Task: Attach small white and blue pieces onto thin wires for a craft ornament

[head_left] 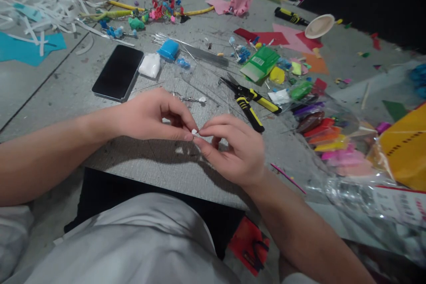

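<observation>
Thumb and fingers of my left hand (158,115) are closed in a pinch at a small white lump (194,132), which looks like modelling clay. From the other side, my right hand (234,146) pinches at the same lump, and the fingertips of both hands nearly meet. The fingers partly cover the lump. Just beyond the hands lies a twisted wire piece (186,97) with a white blob (202,99) at its end. A white clay packet (149,65) and a blue clay packet (168,49) lie farther back.
A phone (118,72) lies beyond my left forearm. Yellow-and-black pliers (251,102) are to the right of centre, below a green packet (260,64). Coloured clay packs (326,137) and a plastic bottle (366,195) sit at right. White paper strips (43,2) pile up far left.
</observation>
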`<state>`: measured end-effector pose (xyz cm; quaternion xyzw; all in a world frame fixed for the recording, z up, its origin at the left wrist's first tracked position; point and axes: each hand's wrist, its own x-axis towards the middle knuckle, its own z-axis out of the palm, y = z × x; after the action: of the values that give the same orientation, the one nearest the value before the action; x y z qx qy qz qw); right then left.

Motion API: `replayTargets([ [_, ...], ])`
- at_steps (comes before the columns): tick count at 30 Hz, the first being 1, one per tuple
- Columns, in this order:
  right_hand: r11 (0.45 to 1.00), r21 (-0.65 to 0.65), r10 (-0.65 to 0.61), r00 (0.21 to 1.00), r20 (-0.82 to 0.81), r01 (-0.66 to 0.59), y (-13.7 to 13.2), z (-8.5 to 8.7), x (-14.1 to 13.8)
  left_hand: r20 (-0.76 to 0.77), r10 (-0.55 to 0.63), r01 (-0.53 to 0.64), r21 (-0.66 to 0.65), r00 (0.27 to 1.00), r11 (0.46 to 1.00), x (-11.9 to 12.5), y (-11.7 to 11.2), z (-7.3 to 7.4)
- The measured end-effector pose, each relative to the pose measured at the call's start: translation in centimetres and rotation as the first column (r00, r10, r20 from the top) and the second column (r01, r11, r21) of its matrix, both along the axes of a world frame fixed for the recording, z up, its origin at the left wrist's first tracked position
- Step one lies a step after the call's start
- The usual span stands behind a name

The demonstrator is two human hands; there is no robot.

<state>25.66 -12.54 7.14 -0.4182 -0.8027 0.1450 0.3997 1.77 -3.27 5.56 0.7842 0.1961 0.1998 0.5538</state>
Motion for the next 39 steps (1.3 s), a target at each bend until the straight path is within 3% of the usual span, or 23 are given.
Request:
replayTargets([
  [16,0.996,0.045,-0.079,0.996,0.029,0.078,-0.30,-0.03,-0.24,0.084,0.016,-0.023,0.078,0.996,0.997,0.18,-0.02,-0.45],
  [25,0.997,0.019,-0.079,0.997,-0.003,0.079,-0.45,0.06,-0.28,0.157,0.023,-0.020,-0.020,0.987,1.000,0.31,-0.48,-0.65],
  [39,0.989,0.067,-0.128,0.992,-0.002,0.128,-0.63,0.35,-0.54,0.162,0.009,-0.024,0.087,0.987,0.996,0.47,-0.38,-0.88],
])
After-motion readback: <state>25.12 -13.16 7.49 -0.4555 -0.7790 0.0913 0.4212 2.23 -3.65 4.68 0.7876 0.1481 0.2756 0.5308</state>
